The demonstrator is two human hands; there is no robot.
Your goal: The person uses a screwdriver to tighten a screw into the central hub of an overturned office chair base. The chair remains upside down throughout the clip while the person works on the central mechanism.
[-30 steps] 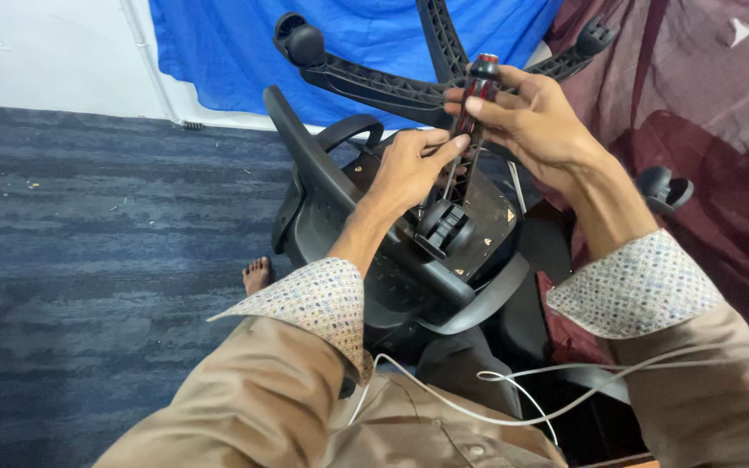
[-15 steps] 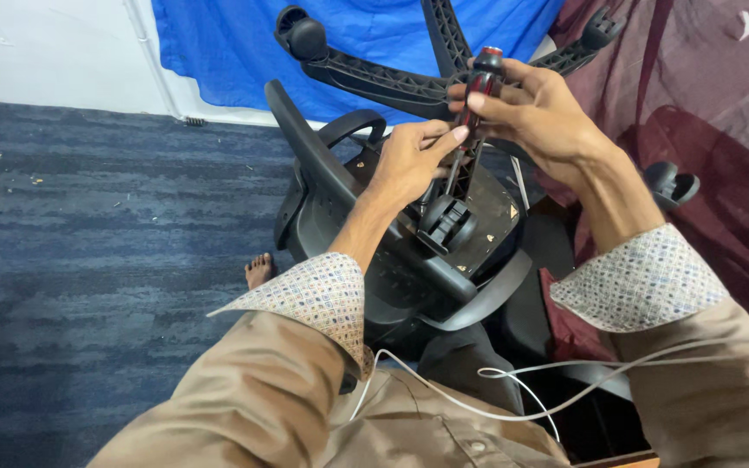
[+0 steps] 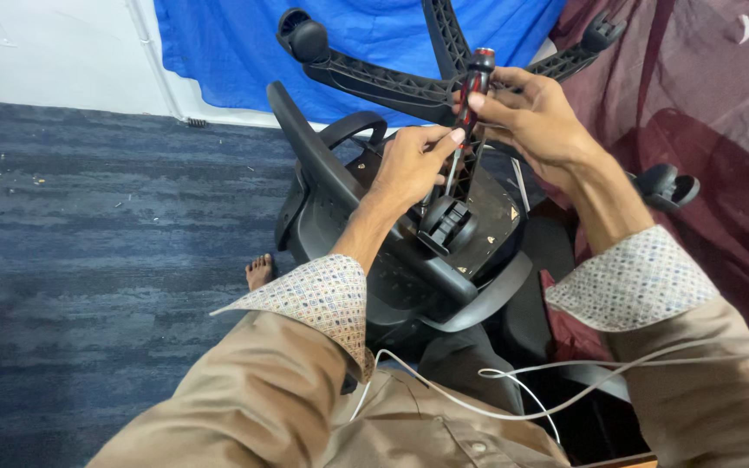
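— While the left hand pinches the screwdriver shaft low down, where is its tip?

— Down at the black underside plate of the overturned office chair, just below both hands. I'd judge the shaft should stand straight on the screw.

— And the right hand?

— Closed around the red-and-black handle, up by the star base.

— Any labels?

— Small yellow triangular stickers on the plate, right of the left hand.

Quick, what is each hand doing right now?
Left hand: closed, pinching the screwdriver shaft.
Right hand: closed around the screwdriver's handle.
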